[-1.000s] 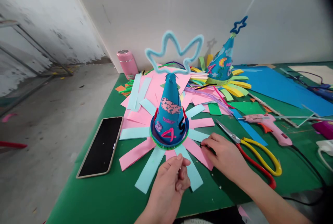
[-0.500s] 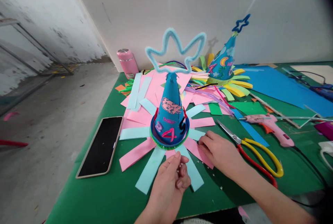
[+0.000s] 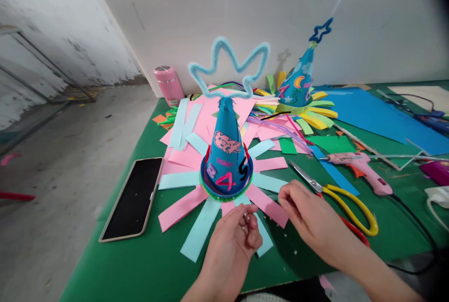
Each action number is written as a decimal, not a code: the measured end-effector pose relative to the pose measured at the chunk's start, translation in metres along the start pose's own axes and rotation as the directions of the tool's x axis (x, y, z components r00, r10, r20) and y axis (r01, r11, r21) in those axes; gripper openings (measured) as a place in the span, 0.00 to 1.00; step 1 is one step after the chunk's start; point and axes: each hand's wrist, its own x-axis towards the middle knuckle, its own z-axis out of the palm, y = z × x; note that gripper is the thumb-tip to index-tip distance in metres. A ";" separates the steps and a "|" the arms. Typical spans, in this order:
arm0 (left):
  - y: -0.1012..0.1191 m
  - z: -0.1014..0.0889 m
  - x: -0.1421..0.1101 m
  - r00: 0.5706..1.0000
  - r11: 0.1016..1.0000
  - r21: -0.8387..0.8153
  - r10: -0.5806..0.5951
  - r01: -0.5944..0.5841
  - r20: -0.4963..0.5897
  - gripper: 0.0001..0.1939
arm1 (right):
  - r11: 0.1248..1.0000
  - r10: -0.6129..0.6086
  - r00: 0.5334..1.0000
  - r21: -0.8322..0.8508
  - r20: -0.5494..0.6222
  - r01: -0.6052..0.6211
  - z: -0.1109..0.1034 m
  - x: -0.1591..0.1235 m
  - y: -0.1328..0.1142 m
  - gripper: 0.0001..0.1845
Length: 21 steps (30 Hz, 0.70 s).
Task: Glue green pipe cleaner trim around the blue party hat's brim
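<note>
A blue paper cone hat (image 3: pixel 224 128) stands upright on the table, with a light-blue fuzzy pipe-cleaner outline (image 3: pixel 214 61) at its tip. Pink and pale-blue paper strips (image 3: pixel 199 232) fan out around its base, and a row of small pearly beads runs along the green edge. Just in front of the hat, my left hand (image 3: pixel 231 246) is cupped, palm up, with its fingers curled round a few tiny white beads (image 3: pixel 245 217). My right hand (image 3: pixel 308 217) hovers by the right-hand strips, fingertips pinched together. Whatever they hold is hidden. Several loose beads (image 3: pixel 295 252) lie beneath it.
Scissors (image 3: pixel 336 203) with red and yellow handles and a pink glue gun (image 3: pixel 365 171) lie to the right. A phone (image 3: pixel 131 199) is on the left. Behind are a pink bottle (image 3: pixel 169 86), paper scraps, a second cone hat (image 3: pixel 298 79) and blue sheets (image 3: pixel 379 117).
My right hand has lifted and drawn slightly right, away from the strips near the hat. The fingers of my left hand have loosened a little. The whole view has shifted slightly.
</note>
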 end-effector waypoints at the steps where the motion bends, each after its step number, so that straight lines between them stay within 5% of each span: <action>1: -0.001 0.001 0.000 1.000 1.000 -0.004 -0.005 0.005 0.011 0.12 | 0.995 -0.024 1.000 0.098 0.009 0.023 -0.001 -0.002 -0.008 0.07; 4: -0.004 0.004 0.000 0.999 1.000 -0.020 -0.001 0.001 0.035 0.11 | 0.962 -0.151 0.989 0.233 0.010 0.144 0.005 -0.003 -0.029 0.06; 8: -0.005 0.008 -0.003 0.998 0.999 -0.035 0.036 -0.035 0.045 0.10 | 0.955 -0.272 0.958 0.097 -0.087 0.280 0.021 0.002 -0.043 0.08; 21: -0.007 0.009 -0.001 0.996 0.993 -0.080 0.092 -0.090 0.021 0.10 | 0.965 -0.172 0.979 0.183 -0.108 0.190 0.015 -0.004 -0.035 0.05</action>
